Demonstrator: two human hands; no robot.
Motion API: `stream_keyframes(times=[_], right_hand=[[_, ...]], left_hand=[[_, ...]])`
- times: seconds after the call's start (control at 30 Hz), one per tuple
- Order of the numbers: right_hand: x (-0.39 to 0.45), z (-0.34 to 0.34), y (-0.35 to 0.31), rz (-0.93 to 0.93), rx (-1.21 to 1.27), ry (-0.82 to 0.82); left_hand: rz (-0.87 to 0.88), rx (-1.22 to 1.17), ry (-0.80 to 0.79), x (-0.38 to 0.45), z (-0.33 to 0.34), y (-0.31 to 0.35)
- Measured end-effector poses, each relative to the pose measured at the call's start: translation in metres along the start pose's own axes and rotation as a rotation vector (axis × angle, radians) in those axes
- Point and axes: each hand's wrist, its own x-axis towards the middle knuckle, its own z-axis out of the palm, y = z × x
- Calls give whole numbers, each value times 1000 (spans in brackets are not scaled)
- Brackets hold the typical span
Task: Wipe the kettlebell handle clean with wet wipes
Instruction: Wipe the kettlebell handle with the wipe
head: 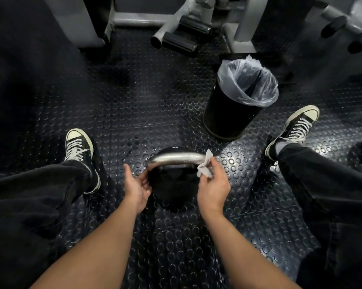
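Note:
A black kettlebell [171,188] stands on the studded rubber floor between my feet, its shiny steel handle [176,157] arching across the top. My right hand [212,184] pinches a crumpled white wet wipe [205,166] and presses it against the right end of the handle. My left hand [137,184] touches the left side of the kettlebell just below the handle's left end, fingers curled loosely against the body.
A black bin [228,119] lined with a clear plastic bag [248,84] stands beyond the kettlebell to the right. My sneakers sit at left [79,149] and right [294,130]. Grey gym machine frames and black rollers [180,38] fill the back.

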Motion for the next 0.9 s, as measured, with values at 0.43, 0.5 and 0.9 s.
stream_keyframes(times=[0.43,0.5,0.9], right_hand=[[10,-3,13,-276,-86,-35],[11,-5,17,-259,-98,-37],[22,-10,7,-319,-131,-36]], left_hand=[[2,-5,-11,-1,2,0],[0,-7,-21,1,2,-1],[4,1,-1,5,0,-1]])
